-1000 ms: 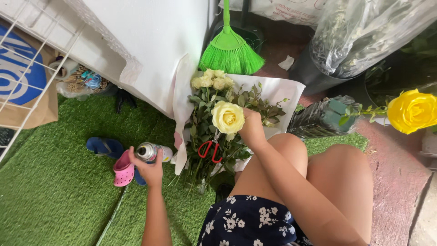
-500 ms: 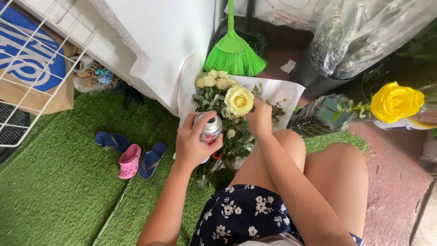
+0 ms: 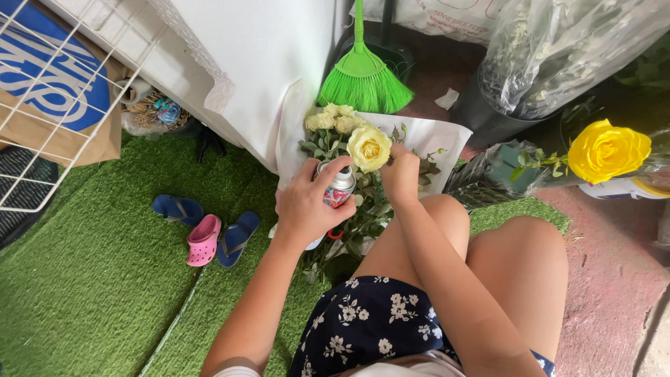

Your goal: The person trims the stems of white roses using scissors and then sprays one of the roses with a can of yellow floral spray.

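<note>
My left hand [image 3: 310, 202] grips a small spray can [image 3: 339, 187] with a silver top, index finger resting on its nozzle. The can points at a pale yellow rose [image 3: 369, 146] that my right hand [image 3: 400, 174] holds up by its stem, just to the right of the can. Beneath both hands lies a bunch of pale roses [image 3: 331, 122] with green leaves on white wrapping paper [image 3: 433, 136]. Red-handled scissors [image 3: 336, 234] peek out under my left hand. My bare knees [image 3: 481, 251] are to the right.
Green artificial turf [image 3: 91, 279] covers the floor, with blue flip-flops [image 3: 234, 239] and a pink clog [image 3: 203, 239] on it. A green broom [image 3: 363, 73] leans behind. A bright yellow rose [image 3: 608, 150] stands at right. A white wire rack [image 3: 42, 105] is at left.
My left hand picked the spray can up from the left and brought it to the rose. The right hand kept holding the rose, lifting it slightly.
</note>
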